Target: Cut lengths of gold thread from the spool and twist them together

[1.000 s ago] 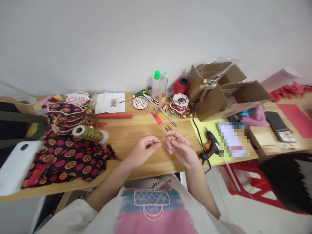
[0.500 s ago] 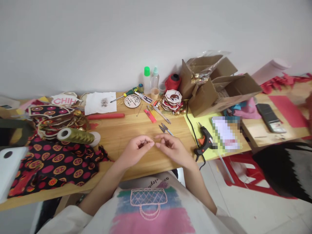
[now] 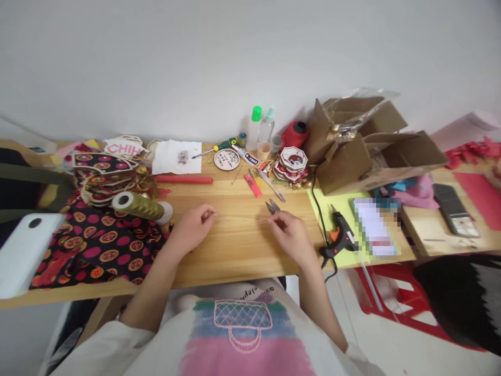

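My left hand (image 3: 191, 227) and my right hand (image 3: 288, 236) hover just above the wooden table (image 3: 238, 245), held apart with thumb and fingers pinched. A thin, barely visible thread (image 3: 242, 216) runs between the two pinches. Small thread snips (image 3: 273, 206) lie on the table just beyond my right hand. A spool of gold thread (image 3: 138, 205) lies on its side to the left of my left hand, at the edge of black fabric with red and gold circles (image 3: 105, 245).
A black and orange glue gun (image 3: 341, 235) lies on a yellow sheet to the right, its cord hanging over the table edge. Open cardboard boxes (image 3: 376, 154) stand at the back right. Bottles, a red spool, a screwdriver and round badges crowd the back edge. A phone (image 3: 454, 209) lies far right.
My hands were pinched close together in front of me; now they have drawn apart, the left moving left toward the gold spool, the right staying near the snips.
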`<state>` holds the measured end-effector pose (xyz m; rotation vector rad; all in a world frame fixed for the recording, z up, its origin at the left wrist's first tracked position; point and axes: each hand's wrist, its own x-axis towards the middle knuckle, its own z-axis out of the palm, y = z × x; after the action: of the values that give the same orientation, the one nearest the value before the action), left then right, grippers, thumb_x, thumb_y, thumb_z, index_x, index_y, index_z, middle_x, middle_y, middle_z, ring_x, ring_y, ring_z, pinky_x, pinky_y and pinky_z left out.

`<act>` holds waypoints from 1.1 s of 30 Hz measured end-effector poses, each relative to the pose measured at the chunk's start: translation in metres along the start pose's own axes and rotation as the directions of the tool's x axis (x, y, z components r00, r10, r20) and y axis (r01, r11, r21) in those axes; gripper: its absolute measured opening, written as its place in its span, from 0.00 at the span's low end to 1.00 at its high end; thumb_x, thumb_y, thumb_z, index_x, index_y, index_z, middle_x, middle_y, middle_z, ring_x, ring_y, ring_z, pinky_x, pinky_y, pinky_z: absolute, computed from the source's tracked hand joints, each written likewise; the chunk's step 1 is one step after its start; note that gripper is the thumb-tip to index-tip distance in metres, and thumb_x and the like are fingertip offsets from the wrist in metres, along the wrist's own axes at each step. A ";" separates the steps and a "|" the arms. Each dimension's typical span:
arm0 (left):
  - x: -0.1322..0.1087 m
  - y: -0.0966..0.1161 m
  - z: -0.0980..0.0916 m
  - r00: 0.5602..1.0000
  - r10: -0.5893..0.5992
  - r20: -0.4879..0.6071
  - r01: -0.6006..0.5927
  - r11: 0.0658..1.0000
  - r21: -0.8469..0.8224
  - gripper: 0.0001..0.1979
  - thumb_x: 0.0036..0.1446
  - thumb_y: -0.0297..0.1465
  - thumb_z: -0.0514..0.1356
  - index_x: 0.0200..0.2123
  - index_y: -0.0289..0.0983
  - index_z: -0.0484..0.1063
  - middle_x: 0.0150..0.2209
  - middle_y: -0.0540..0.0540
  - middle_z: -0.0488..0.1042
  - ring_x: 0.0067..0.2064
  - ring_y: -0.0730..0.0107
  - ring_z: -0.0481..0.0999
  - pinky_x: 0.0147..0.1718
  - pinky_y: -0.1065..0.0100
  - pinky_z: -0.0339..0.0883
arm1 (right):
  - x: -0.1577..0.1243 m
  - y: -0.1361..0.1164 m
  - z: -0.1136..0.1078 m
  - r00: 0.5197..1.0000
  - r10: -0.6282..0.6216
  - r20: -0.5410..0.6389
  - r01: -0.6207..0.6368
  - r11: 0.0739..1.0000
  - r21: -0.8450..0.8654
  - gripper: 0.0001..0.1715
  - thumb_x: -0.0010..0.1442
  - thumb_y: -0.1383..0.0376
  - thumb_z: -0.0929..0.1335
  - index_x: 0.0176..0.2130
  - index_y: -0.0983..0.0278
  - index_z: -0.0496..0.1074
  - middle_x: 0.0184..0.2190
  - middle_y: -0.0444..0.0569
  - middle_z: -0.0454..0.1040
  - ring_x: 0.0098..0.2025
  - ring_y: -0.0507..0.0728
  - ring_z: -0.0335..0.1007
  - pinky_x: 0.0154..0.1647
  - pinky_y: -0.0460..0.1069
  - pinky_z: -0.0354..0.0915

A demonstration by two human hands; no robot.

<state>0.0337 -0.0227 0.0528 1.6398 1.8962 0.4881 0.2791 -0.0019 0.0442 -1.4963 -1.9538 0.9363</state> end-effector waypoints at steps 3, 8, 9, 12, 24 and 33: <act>0.003 -0.018 -0.014 0.998 -0.055 -0.039 0.058 0.993 0.103 0.13 0.53 0.39 0.51 0.30 0.37 0.70 0.23 0.50 0.70 0.27 0.69 0.68 0.28 0.70 0.56 | 0.004 0.002 0.004 1.000 0.020 0.012 -0.020 0.998 -0.055 0.10 0.57 0.63 0.63 0.26 0.63 0.68 0.22 0.46 0.68 0.24 0.53 0.62 0.28 0.47 0.56; 0.002 -0.032 -0.022 0.990 -0.084 -0.113 0.108 0.967 0.232 0.13 0.55 0.38 0.49 0.31 0.38 0.70 0.26 0.47 0.73 0.29 0.66 0.70 0.29 0.69 0.56 | 0.011 -0.001 0.013 1.000 0.030 -0.008 -0.031 0.989 -0.148 0.10 0.56 0.64 0.63 0.25 0.63 0.68 0.23 0.48 0.71 0.25 0.54 0.63 0.29 0.48 0.56; 0.001 -0.033 -0.022 0.989 -0.090 -0.121 0.117 0.963 0.243 0.13 0.55 0.38 0.49 0.32 0.38 0.70 0.27 0.47 0.74 0.29 0.66 0.71 0.29 0.69 0.56 | 0.013 -0.002 0.015 0.999 0.036 -0.012 -0.038 0.985 -0.171 0.10 0.56 0.64 0.63 0.25 0.63 0.68 0.23 0.48 0.71 0.25 0.54 0.63 0.29 0.48 0.56; 0.002 -0.036 -0.021 0.989 -0.099 -0.111 0.125 0.958 0.257 0.13 0.56 0.36 0.49 0.32 0.38 0.70 0.28 0.46 0.75 0.30 0.65 0.72 0.30 0.69 0.57 | 0.019 -0.003 0.019 0.997 0.071 -0.015 -0.073 0.969 -0.238 0.11 0.56 0.64 0.63 0.25 0.63 0.68 0.24 0.49 0.72 0.25 0.54 0.63 0.29 0.48 0.55; 0.000 -0.045 -0.023 0.994 -0.074 -0.087 0.090 0.974 0.210 0.15 0.58 0.38 0.47 0.34 0.39 0.70 0.30 0.46 0.76 0.31 0.64 0.73 0.30 0.68 0.59 | 0.010 0.002 0.011 0.954 0.155 -0.256 -0.242 0.903 -0.356 0.19 0.48 0.69 0.65 0.42 0.65 0.71 0.39 0.54 0.69 0.40 0.60 0.67 0.43 0.54 0.63; -0.001 -0.046 -0.023 0.995 -0.058 -0.081 0.074 0.975 0.208 0.11 0.58 0.37 0.49 0.35 0.41 0.70 0.32 0.48 0.77 0.34 0.64 0.74 0.31 0.68 0.59 | -0.001 0.011 0.002 0.932 0.263 -0.252 -0.352 0.827 -0.439 0.26 0.42 0.72 0.64 0.44 0.66 0.69 0.39 0.55 0.69 0.41 0.62 0.67 0.45 0.55 0.63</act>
<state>-0.0157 -0.0300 0.0421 1.7046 2.1124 0.3339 0.2845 -0.0012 0.0346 -2.1479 -1.9257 0.4151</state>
